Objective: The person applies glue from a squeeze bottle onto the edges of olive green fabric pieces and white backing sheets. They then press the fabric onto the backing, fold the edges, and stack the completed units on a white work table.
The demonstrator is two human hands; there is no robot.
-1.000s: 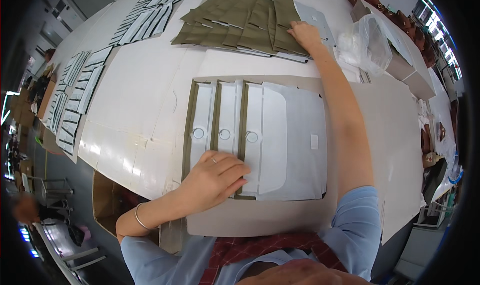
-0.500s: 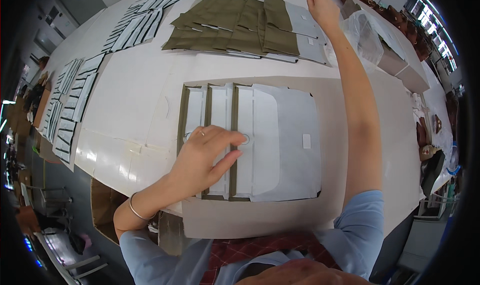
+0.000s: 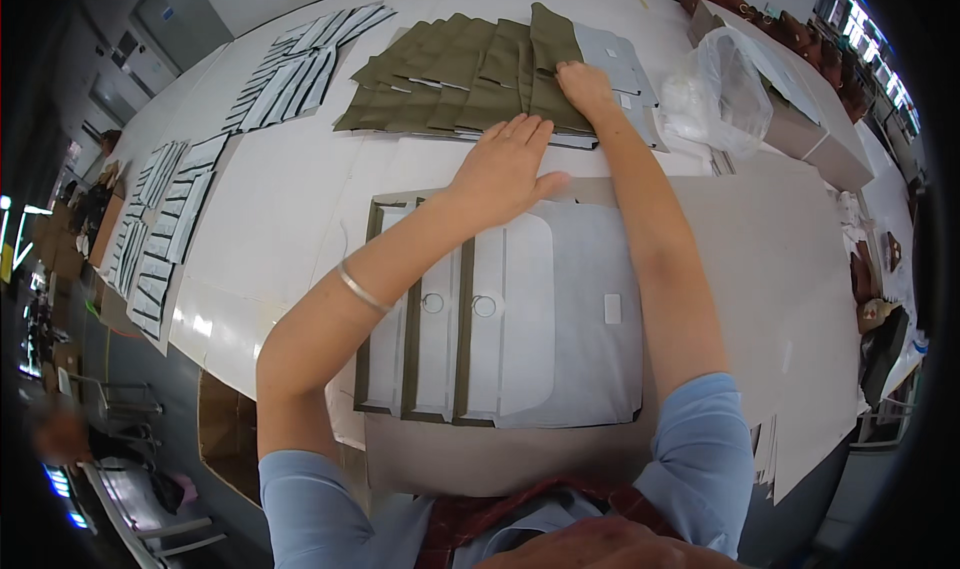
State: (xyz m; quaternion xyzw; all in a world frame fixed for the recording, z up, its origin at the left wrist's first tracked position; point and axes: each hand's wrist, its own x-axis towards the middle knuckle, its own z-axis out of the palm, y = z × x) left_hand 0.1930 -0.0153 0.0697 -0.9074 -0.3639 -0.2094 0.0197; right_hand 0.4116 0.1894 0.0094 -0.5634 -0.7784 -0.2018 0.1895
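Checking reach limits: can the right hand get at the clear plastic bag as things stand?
Likely yes: the clear plastic bag lies to the right of the right hand, with only flat grey pieces seen between. The hand is at the olive pieces, though.

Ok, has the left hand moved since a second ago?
Yes, forward: against the grey board, the left hand went from over the pale panels to beyond the board's far edge, at the olive pieces.
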